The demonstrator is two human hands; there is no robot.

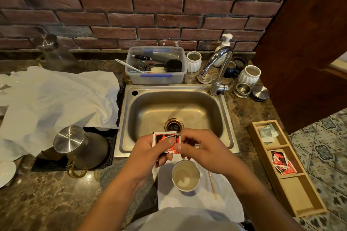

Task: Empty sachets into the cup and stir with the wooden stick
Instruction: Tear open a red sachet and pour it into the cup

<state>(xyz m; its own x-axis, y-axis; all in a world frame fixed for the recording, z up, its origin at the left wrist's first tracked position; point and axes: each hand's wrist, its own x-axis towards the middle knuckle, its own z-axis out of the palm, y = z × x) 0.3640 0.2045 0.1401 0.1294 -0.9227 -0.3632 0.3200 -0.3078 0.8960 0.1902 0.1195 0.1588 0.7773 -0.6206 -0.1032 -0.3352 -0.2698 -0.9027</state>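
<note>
Both hands hold one flat, glossy red-black-white sachet (pixel 165 141) over the front rim of the steel sink (pixel 228 118). Left hand (pixel 148 153) pinches it, thumb on its face, fingers curled behind; right hand (pixel 203 151) pinches its right edge with thumb and forefinger. Sachet is roughly square, face turned up toward the camera. Round white paper cup (pixel 185 175) stands upright at 6 o'clock from the sachet, pale liquid inside, on a white napkin (pixel 202 200). Thin wooden stick (pixel 212 184) lies at 3 o'clock from the cup, long axis near-far. Mottled brown stone surface (pixel 56 189). Wooden divided tray (pixel 287 169), far right, holds more sachets.
</note>
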